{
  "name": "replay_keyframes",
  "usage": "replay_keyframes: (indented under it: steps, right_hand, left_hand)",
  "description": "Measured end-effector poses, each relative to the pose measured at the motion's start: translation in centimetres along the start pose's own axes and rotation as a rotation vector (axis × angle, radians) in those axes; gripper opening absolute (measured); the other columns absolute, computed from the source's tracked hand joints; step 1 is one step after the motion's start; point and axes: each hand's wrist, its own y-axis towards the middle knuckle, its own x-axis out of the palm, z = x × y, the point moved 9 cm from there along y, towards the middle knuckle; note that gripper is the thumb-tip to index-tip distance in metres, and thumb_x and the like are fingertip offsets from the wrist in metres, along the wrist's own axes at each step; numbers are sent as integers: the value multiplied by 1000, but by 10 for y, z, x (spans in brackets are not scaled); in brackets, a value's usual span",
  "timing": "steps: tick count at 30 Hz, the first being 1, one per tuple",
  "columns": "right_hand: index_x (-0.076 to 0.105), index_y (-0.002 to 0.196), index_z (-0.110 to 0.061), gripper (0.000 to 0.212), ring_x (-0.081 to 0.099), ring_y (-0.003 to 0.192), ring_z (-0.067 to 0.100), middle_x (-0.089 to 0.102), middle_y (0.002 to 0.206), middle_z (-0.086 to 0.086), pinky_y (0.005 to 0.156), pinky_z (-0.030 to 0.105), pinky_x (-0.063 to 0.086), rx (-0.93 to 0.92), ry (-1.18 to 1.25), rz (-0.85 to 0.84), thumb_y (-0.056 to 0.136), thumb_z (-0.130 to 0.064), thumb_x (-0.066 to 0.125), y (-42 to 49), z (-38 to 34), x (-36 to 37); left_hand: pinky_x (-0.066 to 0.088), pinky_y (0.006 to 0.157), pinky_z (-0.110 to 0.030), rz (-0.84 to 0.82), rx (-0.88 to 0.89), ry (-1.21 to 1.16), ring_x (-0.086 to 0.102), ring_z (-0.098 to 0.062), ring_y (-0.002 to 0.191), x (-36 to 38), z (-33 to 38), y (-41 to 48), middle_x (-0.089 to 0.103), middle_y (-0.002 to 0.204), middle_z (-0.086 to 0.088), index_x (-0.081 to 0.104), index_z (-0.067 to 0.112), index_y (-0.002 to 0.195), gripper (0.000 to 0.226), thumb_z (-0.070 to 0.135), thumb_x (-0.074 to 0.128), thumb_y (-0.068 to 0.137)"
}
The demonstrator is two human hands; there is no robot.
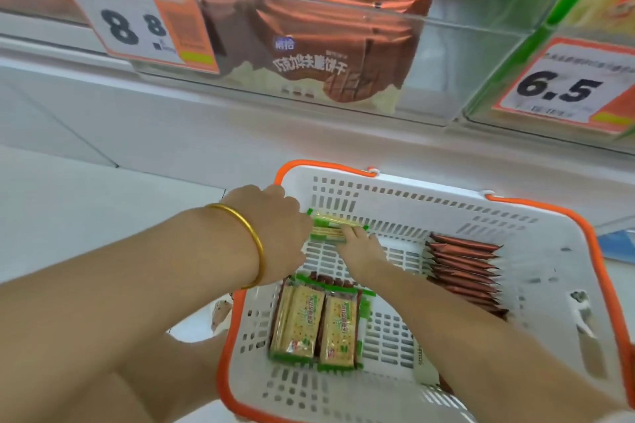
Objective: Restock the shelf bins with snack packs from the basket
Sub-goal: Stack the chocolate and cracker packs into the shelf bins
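Note:
A white basket with an orange rim sits on the floor below the shelf. My left hand, with a gold bangle on the wrist, and my right hand both reach into its far left corner and hold a small bundle of green-edged cracker packs. More green-edged cracker packs lie flat near the front left of the basket. A row of brown wafer packs stands on edge on the right side. Above, a clear shelf bin holds the same brown chocolate wafer packs.
A price tag reading 8.8 hangs at the left of the wafer bin. Another clear bin with green packs and a 6.5 tag sits at the right. My bare knee is at the lower left beside the basket.

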Motion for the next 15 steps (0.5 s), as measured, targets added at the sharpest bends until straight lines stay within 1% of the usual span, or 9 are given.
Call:
replay_keyframes:
  steps: [3,5,8,10,12,13,14,15]
  right_hand:
    - [60,119,-14,34,27,131,34,28,144,15,106,46,33,55,-44,2,85,-6,61,3,2,0]
    - [62,116,-14,31,28,130,34,31,142,14,106,45,33,66,-72,-4,86,-10,62,7,2,2]
    - [62,118,-16,30,30,129,34,32,142,12,105,47,32,23,-118,-15,88,-14,61,10,0,0]
    - [60,119,-14,29,40,120,32,36,137,11,98,45,37,-35,-82,-21,90,-10,57,4,-3,-9]
    - [59,117,-15,28,51,101,28,41,128,10,83,39,43,-94,6,1,92,-9,52,-8,-2,-25]
    - [60,117,-16,27,53,94,26,43,125,9,76,37,45,-112,93,8,93,-10,50,-17,0,-34]
    - [60,117,-17,27,55,93,26,44,123,8,76,34,46,-113,224,13,93,-13,48,-28,5,-44]
    - [62,118,-18,28,57,95,26,46,122,7,79,33,47,-95,391,16,94,-14,48,-43,12,-55]
  left_hand:
    - [37,93,-34,2,16,-24,38,-21,117,3,5,3,47,122,-3,43,18,122,33,38,28,101]
    - [36,91,-34,14,23,-43,38,-21,117,3,7,5,46,122,-3,43,18,122,32,37,29,101]
    - [36,90,-33,43,25,-43,38,-21,117,0,7,8,46,122,-3,43,18,123,33,38,29,101]
    - [36,92,-34,34,22,-34,38,-22,119,1,6,10,46,123,-3,43,18,125,35,40,29,101]
    - [37,93,-35,21,18,-16,38,-22,119,3,6,13,46,124,-4,43,16,125,36,40,29,101]
    - [37,92,-34,25,17,-14,39,-22,118,3,6,15,47,123,-4,43,16,126,36,39,30,101]
    - [38,89,-33,36,14,-23,40,-22,117,2,7,16,46,123,-5,42,15,126,36,39,32,101]
    - [38,86,-33,57,14,-45,41,-23,116,0,9,18,46,124,-5,42,15,127,36,38,35,100]
